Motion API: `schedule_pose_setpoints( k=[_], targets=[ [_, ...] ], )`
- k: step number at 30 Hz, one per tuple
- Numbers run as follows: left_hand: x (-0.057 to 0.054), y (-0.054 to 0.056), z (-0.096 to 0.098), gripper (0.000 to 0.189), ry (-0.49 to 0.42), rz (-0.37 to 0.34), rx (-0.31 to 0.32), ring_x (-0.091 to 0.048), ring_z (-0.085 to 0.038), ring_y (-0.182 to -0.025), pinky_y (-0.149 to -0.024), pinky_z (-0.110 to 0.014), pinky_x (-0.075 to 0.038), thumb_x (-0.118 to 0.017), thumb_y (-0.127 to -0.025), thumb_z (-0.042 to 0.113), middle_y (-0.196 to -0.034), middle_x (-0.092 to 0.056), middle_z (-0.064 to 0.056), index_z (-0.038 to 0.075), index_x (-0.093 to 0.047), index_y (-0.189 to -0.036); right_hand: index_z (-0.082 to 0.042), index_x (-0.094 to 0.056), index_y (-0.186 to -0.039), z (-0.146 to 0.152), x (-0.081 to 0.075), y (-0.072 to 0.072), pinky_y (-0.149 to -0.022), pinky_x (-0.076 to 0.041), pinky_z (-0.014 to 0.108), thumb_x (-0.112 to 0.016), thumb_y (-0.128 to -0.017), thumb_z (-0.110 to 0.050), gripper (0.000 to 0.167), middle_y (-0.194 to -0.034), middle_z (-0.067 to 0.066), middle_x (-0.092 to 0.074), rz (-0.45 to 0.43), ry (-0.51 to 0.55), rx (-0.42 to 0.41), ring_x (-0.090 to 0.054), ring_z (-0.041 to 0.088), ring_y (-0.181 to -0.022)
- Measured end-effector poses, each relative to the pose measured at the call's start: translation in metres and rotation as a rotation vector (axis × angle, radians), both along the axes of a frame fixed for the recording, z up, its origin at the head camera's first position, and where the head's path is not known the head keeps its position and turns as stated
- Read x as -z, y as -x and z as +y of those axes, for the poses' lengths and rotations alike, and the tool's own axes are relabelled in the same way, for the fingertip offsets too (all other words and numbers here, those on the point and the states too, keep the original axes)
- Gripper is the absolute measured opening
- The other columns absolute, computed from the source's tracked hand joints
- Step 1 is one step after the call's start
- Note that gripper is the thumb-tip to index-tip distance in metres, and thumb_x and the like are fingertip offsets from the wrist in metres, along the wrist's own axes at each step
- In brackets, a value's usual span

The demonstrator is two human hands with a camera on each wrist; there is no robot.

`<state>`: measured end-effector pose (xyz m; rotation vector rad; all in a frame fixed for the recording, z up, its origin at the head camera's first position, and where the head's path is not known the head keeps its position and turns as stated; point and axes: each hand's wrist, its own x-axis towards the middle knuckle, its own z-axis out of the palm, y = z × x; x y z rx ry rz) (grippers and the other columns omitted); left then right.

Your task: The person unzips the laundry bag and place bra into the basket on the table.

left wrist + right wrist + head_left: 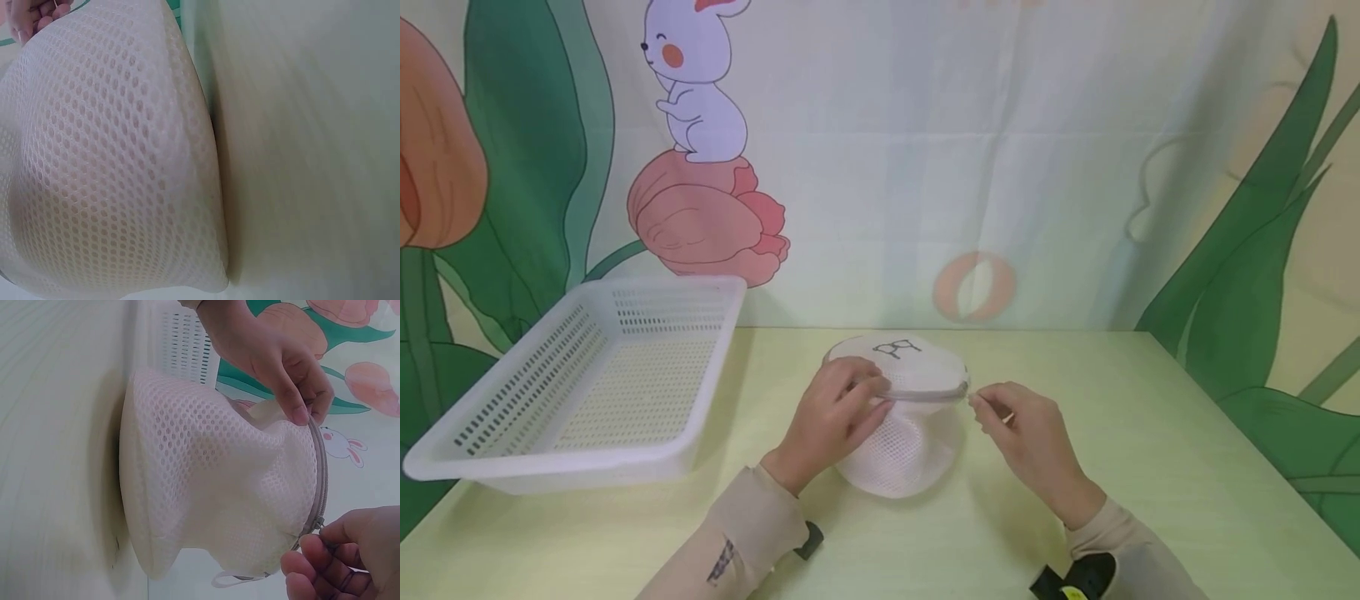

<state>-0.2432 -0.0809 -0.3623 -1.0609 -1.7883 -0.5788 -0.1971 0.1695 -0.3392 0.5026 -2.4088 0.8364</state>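
A white mesh laundry bag (891,457) stands on the table in front of me, its round lid (917,367) printed with a dark line drawing. Around the lid's edge runs a grey zipper (323,475). My left hand (835,412) grips the bag's rim beside the zipper, thumb on the near side. At the rim's right end, my right hand (1026,442) pinches the zipper pull (319,522) between thumb and forefinger. A small white loop (234,579) sticks out from the bag near that end. In the left wrist view the mesh side (112,156) hides most of the left hand.
A white plastic basket (707,417) with slotted walls stands left of the bag on the pale table (1150,467). Behind the table hangs a printed cloth (1060,167) with a rabbit, tulips and green leaves.
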Motion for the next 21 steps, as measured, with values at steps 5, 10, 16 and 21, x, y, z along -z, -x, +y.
schedule_pose_setpoints(
  k=[5, 10, 16, 21],
  targets=[
    [-0.004, -0.001, 0.002, 0.019, 0.013, 0.001, -0.006, -0.057, -0.024, -0.094, -0.083, -0.035, -0.049, -0.059, -0.095, 0.024, -0.1, -0.062, -0.01, 0.006, -0.064, -0.094, -0.006, -0.069, -0.085, 0.001, 0.0, 0.001, -0.055, -0.049, 0.018, -0.066, -0.088, -0.009, 0.005, -0.071, -0.001, -0.065, 0.003, -0.001, 0.0, -0.059, 0.007, -0.062],
    [-0.008, -0.002, 0.003, 0.02, 0.029, 0.009, -0.013, -0.058, -0.024, -0.095, -0.084, -0.035, -0.049, -0.06, -0.094, 0.026, -0.102, -0.062, -0.011, 0.006, -0.064, -0.096, -0.008, -0.068, -0.083, 0.002, 0.001, 0.002, -0.054, -0.049, 0.018, -0.067, -0.088, -0.009, 0.005, -0.07, -0.002, -0.065, 0.006, 0.011, -0.005, -0.057, 0.004, -0.061],
    [-0.016, -0.006, -0.003, 0.029, 0.057, -0.009, -0.048, -0.059, -0.027, -0.1, -0.091, -0.041, -0.048, -0.068, -0.087, 0.031, -0.106, -0.062, -0.013, 0.007, -0.063, -0.103, -0.009, -0.068, -0.084, 0.003, 0.001, 0.003, -0.054, -0.049, 0.018, -0.066, -0.089, -0.01, 0.006, -0.07, -0.003, -0.065, -0.008, 0.024, -0.006, -0.058, 0.004, -0.061],
    [-0.023, -0.01, -0.012, 0.045, 0.04, -0.075, -0.099, -0.057, -0.029, -0.105, -0.092, -0.043, -0.047, -0.077, -0.078, 0.036, -0.113, -0.06, -0.014, 0.008, -0.061, -0.11, -0.009, -0.069, -0.084, 0.003, 0.0, 0.003, -0.055, -0.049, 0.018, -0.065, -0.089, -0.01, 0.006, -0.07, -0.003, -0.065, -0.019, 0.027, -0.002, -0.058, 0.004, -0.062]
  ],
)
